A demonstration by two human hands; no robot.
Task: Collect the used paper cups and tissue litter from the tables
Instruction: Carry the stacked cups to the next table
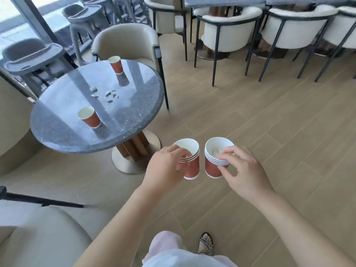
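- A foot in a woven black-and-white sandal (pixel 206 243) stands on the pale wooden plank floor (pixel 269 122), beside pale loose trousers.
- The left hand (pixel 165 166) grips a nested stack of red paper cups with white rims (pixel 191 168). Its fingers curl round the upper wall just under the rims, and the forearm reaches in from below.
- The top cup of this left stack shows a bare white inside.
- The right hand (pixel 244 170) pinches a second nested stack of red paper cups (pixel 212 167) at the rims. The fingertips lie over the edge and the thumb presses the side wall.
- A crumpled white tissue (pixel 215 151) lies inside the top cup of that stack.
- The two stacks hang upright over the floor, just beside each other and not touching.
- Further left stands a round grey speckled stone table (pixel 57 135).
- A single red paper cup (pixel 89 117) stands near its front edge, slightly tilted in the wide view, with a white inside.
- Small grey-white tissue scraps (pixel 108 94) are scattered around the middle of the top.
- Another red paper cup (pixel 115 64) stands at the far edge.
- A beige upholstered armchair (pixel 125 41) sits behind the table.
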